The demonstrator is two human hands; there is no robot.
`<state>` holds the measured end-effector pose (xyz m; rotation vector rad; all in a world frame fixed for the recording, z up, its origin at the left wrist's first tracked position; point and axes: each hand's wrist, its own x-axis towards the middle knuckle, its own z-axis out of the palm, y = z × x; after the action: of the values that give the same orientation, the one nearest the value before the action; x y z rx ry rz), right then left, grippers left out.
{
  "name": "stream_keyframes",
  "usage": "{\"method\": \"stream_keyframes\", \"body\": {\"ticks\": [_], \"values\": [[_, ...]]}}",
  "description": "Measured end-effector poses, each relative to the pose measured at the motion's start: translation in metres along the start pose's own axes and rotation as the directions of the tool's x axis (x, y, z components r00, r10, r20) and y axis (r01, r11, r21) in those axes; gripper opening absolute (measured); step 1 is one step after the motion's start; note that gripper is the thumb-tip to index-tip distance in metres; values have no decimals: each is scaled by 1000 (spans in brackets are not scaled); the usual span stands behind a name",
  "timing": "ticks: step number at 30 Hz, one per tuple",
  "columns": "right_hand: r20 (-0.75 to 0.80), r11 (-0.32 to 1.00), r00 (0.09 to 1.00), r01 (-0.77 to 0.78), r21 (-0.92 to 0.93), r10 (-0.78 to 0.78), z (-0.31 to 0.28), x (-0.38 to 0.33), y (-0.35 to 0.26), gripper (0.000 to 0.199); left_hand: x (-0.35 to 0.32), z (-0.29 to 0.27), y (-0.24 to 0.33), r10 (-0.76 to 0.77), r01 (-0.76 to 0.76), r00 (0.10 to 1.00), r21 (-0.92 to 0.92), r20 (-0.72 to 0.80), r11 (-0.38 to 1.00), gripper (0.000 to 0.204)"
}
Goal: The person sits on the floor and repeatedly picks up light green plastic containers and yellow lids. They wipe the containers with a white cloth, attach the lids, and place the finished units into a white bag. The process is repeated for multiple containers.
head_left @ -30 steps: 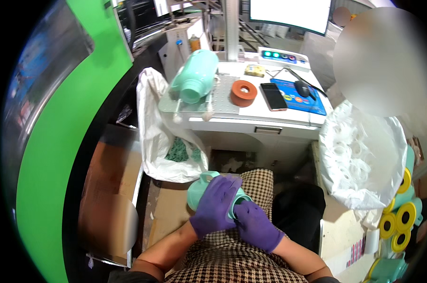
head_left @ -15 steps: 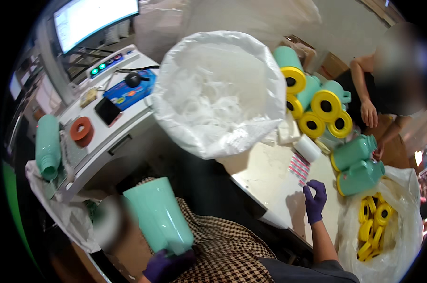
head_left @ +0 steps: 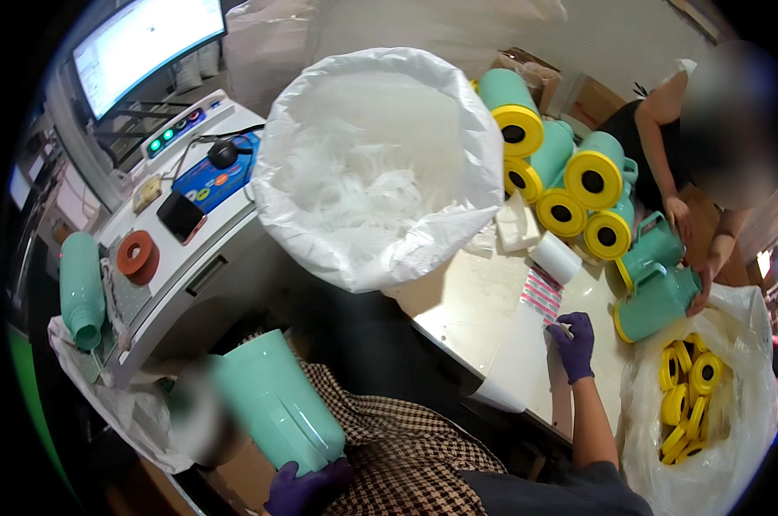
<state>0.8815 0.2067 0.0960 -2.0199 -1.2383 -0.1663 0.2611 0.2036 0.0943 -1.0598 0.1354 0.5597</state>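
Observation:
My left hand (head_left: 307, 488), in a purple glove, grips the lower end of a mint-green plastic jug (head_left: 277, 400). The jug leans across my lap, its other end toward the upper left. At the right, my gloved right hand (head_left: 575, 346) pinches the near end of a strip of red-and-white labels (head_left: 541, 295) on the white table (head_left: 458, 314). A small pale bit shows at the fingertips; whether it is a loose label I cannot tell. The strip runs from a white roll (head_left: 557, 258).
A big white sack (head_left: 372, 267) of clear plastic scraps stands ahead. Green jugs with yellow bases (head_left: 594, 181) are piled beyond the roll. A co-worker's hands (head_left: 703, 284) touch two jugs (head_left: 655, 305). Yellow rings (head_left: 705, 374) fill a bag at right. Another green bottle (head_left: 81, 284) lies left.
The jug in my left hand has turned, showing a ridge along its side. My right hand has shifted slightly at the strip's end. The co-worker's hands and two jugs have moved.

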Motion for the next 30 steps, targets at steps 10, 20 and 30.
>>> {"method": "stream_keyframes", "body": {"ticks": [10, 20, 30], "values": [[158, 992, 984, -67, -106, 84, -4, 16, 36, 17, 4, -4, 3, -121, 130, 991, -534, 51, 835, 113], [158, 918, 966, 132, 375, -204, -22, 15, -162, 10, 5, -1, -20, -331, 196, 915, -971, 231, -135, 61], [689, 616, 364, -310, 724, -627, 95, 17, -400, 16, 21, 28, -29, -437, 269, 899, -818, 24, 508, 38]]}}
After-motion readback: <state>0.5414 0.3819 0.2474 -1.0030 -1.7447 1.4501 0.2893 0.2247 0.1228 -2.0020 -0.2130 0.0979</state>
